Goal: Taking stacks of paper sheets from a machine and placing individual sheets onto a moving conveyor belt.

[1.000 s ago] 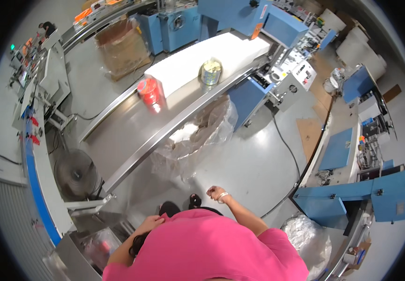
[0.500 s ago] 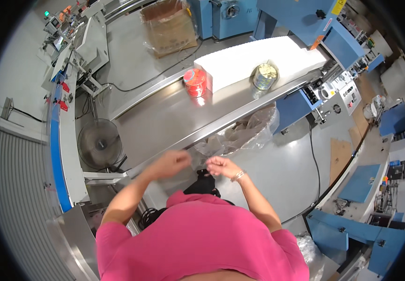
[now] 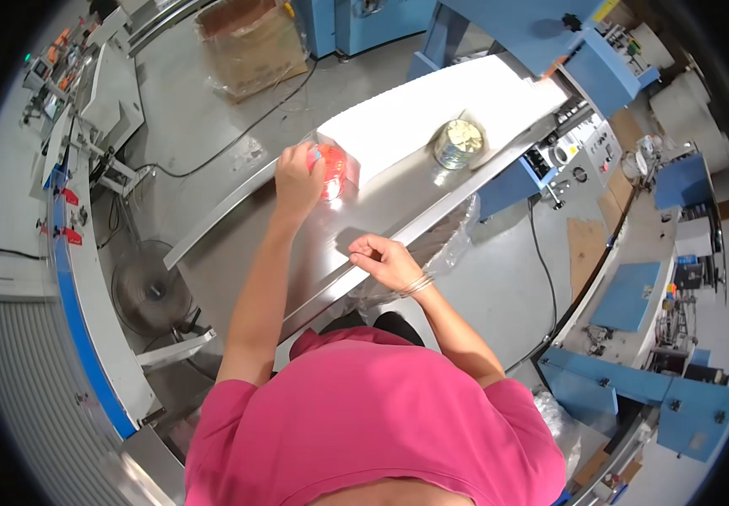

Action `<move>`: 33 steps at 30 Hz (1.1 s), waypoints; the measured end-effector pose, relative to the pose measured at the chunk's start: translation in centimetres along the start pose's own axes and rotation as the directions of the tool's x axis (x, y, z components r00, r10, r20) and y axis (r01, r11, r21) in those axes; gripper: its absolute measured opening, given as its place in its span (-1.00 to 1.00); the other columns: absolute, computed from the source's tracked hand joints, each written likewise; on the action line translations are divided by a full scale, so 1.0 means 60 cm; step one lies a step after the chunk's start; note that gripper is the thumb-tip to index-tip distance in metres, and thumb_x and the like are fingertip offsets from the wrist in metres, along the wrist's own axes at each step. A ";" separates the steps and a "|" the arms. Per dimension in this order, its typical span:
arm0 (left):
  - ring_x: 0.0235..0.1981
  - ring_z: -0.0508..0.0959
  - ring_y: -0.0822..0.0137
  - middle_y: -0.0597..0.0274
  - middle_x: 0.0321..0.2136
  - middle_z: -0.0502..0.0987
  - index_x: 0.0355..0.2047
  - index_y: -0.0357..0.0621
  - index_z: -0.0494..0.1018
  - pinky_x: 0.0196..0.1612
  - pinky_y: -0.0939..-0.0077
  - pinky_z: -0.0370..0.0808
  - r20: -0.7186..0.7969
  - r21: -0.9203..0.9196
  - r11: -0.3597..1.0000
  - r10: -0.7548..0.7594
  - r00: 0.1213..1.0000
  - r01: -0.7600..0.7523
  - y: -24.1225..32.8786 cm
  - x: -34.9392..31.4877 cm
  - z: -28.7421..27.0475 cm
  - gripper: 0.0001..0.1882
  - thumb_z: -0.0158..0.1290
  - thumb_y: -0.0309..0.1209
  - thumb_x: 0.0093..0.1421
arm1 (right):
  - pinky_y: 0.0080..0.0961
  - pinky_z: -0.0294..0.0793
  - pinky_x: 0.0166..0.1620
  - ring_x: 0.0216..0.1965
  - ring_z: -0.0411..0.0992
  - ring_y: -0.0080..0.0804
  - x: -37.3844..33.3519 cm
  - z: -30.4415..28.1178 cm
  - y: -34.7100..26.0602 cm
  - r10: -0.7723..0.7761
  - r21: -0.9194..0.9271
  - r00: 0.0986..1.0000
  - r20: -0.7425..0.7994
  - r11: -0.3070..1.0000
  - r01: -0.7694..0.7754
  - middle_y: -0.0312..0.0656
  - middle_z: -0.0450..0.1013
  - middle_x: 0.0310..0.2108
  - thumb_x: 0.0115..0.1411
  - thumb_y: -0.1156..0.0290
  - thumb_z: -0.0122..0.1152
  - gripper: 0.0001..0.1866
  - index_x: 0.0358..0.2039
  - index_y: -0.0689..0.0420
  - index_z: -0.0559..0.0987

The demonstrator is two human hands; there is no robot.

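A shiny red cylinder point(image 3: 332, 173), with clear film round it, stands on the steel table point(image 3: 364, 221) against a white stack. My left hand point(image 3: 299, 179) reaches over to its left side, fingers bent round its upper edge. Part of the cylinder is hidden behind that hand. My right hand point(image 3: 388, 263), bracelets at its wrist, hovers by the table's near edge with its fingers curled in; nothing shows in it. Farther right stands a gold-and-silver cylinder point(image 3: 459, 145), also wrapped in clear film.
White stacked material point(image 3: 398, 114) runs along the far side of the table up to a blue machine point(image 3: 516, 34). A clear plastic bag point(image 3: 449, 244) hangs below the near edge. A floor fan point(image 3: 153, 287) stands left, and a lined cardboard box point(image 3: 250, 51) sits beyond.
My left hand has moved up and forward from near my body onto the red cylinder. My right hand has risen slightly toward the table edge. The view has shifted.
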State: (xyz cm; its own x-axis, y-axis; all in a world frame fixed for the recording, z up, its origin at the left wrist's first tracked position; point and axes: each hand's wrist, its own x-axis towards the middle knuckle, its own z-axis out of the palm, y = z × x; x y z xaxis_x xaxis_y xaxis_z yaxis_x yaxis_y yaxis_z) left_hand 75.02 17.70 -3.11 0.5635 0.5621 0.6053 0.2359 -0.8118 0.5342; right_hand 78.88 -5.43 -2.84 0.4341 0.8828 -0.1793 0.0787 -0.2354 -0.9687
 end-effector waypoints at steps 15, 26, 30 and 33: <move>-0.41 0.53 0.10 0.10 -0.45 0.52 -0.41 -0.16 0.48 -0.34 0.27 0.44 0.188 -0.057 0.872 -0.468 0.863 0.486 0.109 -0.063 -0.072 -0.83 0.06 -0.31 0.11 | -0.61 0.40 -0.34 -0.45 0.35 -0.68 -0.082 -0.196 0.050 0.400 -0.329 0.554 0.730 0.916 -0.228 -0.32 0.49 -0.52 0.17 0.28 0.19 -0.77 -0.35 0.20 0.55; -0.37 0.42 0.54 0.39 -0.46 0.47 -0.31 -0.24 0.46 -0.26 0.60 0.40 0.548 0.012 0.331 -0.791 0.270 0.944 0.248 -0.336 -0.090 -0.86 -0.01 -0.42 0.24 | -0.56 0.46 -0.25 -0.36 0.47 -0.51 -0.057 -0.491 0.014 0.488 -0.488 0.379 0.787 0.867 -0.103 -0.18 0.51 -0.27 0.06 0.33 0.27 -0.60 -0.10 0.19 0.44; -0.40 0.43 0.58 0.43 -0.46 0.50 -0.34 -0.18 0.51 -0.30 0.65 0.39 0.664 -0.069 -0.159 -0.744 -0.074 0.985 0.355 -0.405 -0.083 -0.82 0.04 -0.32 0.21 | -0.62 0.46 -0.22 -0.33 0.44 -0.58 -0.046 -0.523 0.019 0.638 -0.530 0.287 0.715 0.762 -0.373 -0.27 0.46 -0.22 0.11 0.41 0.24 -0.64 -0.11 0.25 0.42; -0.37 0.40 0.66 0.48 -0.43 0.48 -0.34 -0.16 0.50 -0.26 0.74 0.35 0.735 -0.217 -0.455 -0.659 -0.163 0.864 0.393 -0.456 -0.078 -0.76 0.05 -0.23 0.23 | -0.68 0.44 -0.19 -0.30 0.42 -0.67 -0.037 -0.504 -0.006 0.734 -0.555 0.237 0.637 0.649 -0.521 -0.36 0.42 -0.24 0.13 0.51 0.22 -0.71 -0.14 0.24 0.43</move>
State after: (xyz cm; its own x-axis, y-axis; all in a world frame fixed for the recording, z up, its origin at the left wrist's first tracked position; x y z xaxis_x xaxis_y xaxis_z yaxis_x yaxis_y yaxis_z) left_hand 61.49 -16.09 -4.30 0.3345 0.3267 -0.8839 0.2076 0.8894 0.4073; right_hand 105.04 -19.61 3.11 -0.4107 0.2950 -0.8627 0.3225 -0.8380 -0.4401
